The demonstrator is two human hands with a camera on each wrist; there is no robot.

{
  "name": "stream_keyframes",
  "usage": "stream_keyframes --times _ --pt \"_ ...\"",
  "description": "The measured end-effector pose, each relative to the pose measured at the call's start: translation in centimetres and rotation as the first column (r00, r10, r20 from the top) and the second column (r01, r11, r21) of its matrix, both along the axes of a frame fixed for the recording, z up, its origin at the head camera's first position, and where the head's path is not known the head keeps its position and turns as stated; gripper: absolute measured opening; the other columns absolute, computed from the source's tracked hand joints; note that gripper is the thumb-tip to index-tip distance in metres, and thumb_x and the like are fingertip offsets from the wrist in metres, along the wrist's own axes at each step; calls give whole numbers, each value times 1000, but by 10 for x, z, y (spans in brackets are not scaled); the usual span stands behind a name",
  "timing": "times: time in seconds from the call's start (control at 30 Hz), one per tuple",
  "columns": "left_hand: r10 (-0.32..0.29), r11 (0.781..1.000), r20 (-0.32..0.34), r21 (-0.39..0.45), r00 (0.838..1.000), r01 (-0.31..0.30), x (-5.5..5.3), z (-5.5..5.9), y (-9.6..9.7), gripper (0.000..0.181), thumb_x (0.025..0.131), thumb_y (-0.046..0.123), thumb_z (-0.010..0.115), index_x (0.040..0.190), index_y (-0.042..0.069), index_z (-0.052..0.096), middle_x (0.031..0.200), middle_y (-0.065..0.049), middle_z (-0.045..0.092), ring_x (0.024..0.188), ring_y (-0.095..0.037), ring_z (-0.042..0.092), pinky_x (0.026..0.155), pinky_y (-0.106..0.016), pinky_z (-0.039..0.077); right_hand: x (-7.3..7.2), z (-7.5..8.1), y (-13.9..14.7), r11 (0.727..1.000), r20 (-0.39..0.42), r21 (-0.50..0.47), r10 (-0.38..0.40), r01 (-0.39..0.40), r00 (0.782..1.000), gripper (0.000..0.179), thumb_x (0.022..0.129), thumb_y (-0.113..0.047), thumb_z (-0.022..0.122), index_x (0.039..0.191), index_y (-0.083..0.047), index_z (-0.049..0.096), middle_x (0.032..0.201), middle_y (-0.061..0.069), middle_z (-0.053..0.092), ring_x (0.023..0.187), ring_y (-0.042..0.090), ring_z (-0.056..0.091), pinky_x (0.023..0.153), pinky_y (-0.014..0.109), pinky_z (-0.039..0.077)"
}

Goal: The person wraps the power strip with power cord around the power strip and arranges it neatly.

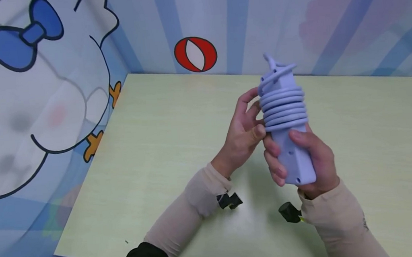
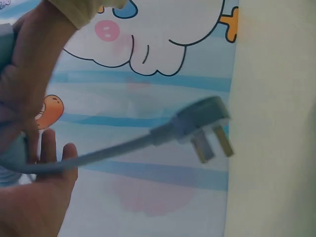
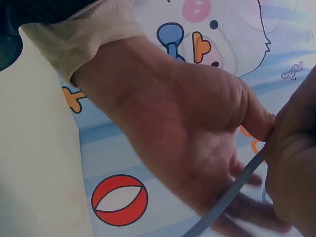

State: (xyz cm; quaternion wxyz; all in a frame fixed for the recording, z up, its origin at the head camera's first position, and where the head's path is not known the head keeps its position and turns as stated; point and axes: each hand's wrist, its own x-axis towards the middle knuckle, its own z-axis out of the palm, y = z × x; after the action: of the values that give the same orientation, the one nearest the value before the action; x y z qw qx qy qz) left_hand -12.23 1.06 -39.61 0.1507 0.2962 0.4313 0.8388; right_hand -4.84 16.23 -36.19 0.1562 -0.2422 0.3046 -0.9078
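A lavender power strip point(image 1: 295, 157) is held upright above the table, tilted slightly, with its cord point(image 1: 284, 110) wound round the upper half in several turns. My right hand point(image 1: 318, 156) grips the lower half, thumb across the front and fingers round the left side. Beside the coils is my left hand point(image 1: 240, 132), its thumb at the lowest turn and its fingers loosely spread, some partly hidden behind the strip. In the left wrist view the cord's free end point(image 2: 113, 150) crosses this hand's fingers and ends in a plug point(image 2: 200, 116) with metal pins, hanging free.
Below the hands lies a pale wooden table point(image 1: 156, 148). Cartoon-printed backdrops point(image 1: 200, 8) rise behind it and along its left side. Small black wrist devices point(image 1: 290, 212) sit at both cuffs. A tiny dark speck point(image 1: 126, 242) lies near the table's front left.
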Motion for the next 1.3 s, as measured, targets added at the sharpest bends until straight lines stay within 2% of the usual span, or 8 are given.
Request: stream_keyframes --times 0.13,0.33,0.6,0.7,0.87,0.97,1.1,1.3 --pt "-79 995 -29 -71 996 77 -2 -3 -6 151 80 81 81 179 2 -1 171 -48 21 140 -17 57 119 -24 49 -1 -2 0 993 -49 118 3 3 999 48 114 -13 19 159 -13 36 103 4 72 62 15 69 53 35 63" --pt "-25 979 -168 -202 985 -10 -7 5 -20 139 90 81 71 180 0 2 177 -40 29 152 -68 44 127 -56 50 -6 -5 0 936 -88 339 -62 89 994 38 121 -31 32 157 -21 38 97 -2 76 71 11 76 57 39 66" --pt "0 982 -195 -186 981 -37 -9 11 -20 136 92 78 73 177 -3 4 171 -45 34 153 -69 41 127 -67 45 -4 7 5 783 -74 551 -298 288 952 64 119 -27 46 175 -41 19 122 8 69 83 22 75 62 48 68" --pt "28 979 -214 -189 976 -70 -5 14 -22 122 99 68 71 176 -2 5 168 -44 37 154 -65 43 129 -64 45 3 10 0 580 -196 675 -454 456 869 91 114 -15 57 179 -46 2 136 16 64 90 26 74 70 38 69" --pt "138 920 -329 -308 934 -244 11 26 -21 76 115 15 61 172 -1 13 154 -40 55 140 -53 61 123 -41 54 11 0 -23 -27 -671 646 -496 763 551 105 101 -4 72 180 -14 4 148 34 61 104 46 71 80 50 62" --pt "188 855 -399 -383 898 -349 19 31 -19 72 110 -3 61 169 1 19 144 -35 61 128 -44 67 110 -33 59 8 -7 -31 -196 -786 542 -462 817 411 99 97 -3 73 175 -9 12 148 36 60 99 55 69 78 70 57" --pt "204 862 -420 -352 885 -365 18 30 -21 72 112 11 68 167 0 22 144 -34 57 125 -43 65 104 -34 61 3 -7 -31 -165 -788 519 -473 839 395 95 96 -2 73 173 -9 17 147 36 59 93 54 69 77 68 56" --pt "193 909 -437 -257 878 -328 10 26 -24 105 105 70 65 164 -5 23 142 -37 47 122 -51 63 106 -39 60 2 -1 -27 -13 -691 579 -538 815 483 98 92 0 71 174 -9 18 158 28 53 108 39 65 86 37 51"
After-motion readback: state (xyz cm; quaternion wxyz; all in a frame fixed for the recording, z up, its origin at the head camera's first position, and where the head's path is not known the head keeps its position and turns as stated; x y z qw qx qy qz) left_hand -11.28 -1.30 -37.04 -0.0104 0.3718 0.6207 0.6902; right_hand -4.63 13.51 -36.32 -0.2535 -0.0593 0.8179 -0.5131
